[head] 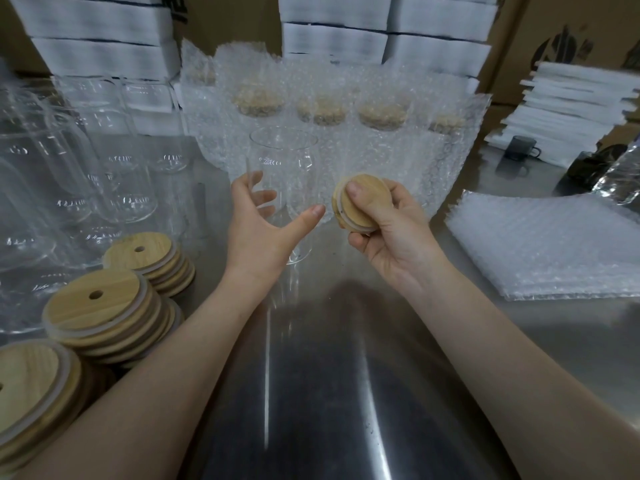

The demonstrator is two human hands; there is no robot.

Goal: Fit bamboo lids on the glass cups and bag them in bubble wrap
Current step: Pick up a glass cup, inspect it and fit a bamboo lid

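A clear glass cup (282, 157) stands upright on the steel table, lidless. My left hand (263, 223) curls around its lower half, fingers behind the glass and thumb stretched toward the right. To the right of the cup, my right hand (384, 223) grips a round bamboo lid (360, 202) with a white seal ring, held tilted on edge, thumb pressed on its top face. Stacks of bamboo lids (104, 306) with straw holes lie at the lower left. Flat bubble wrap bags (540, 247) are piled at the right.
Several bare glass cups (69, 174) crowd the left side. Behind the cup stand several lidded cups in bubble wrap (346, 116). White foam boxes (104, 36) and cardboard cartons (554, 29) line the back. A dark mug (519, 150) sits far right. The steel table (329, 375) reflects light.
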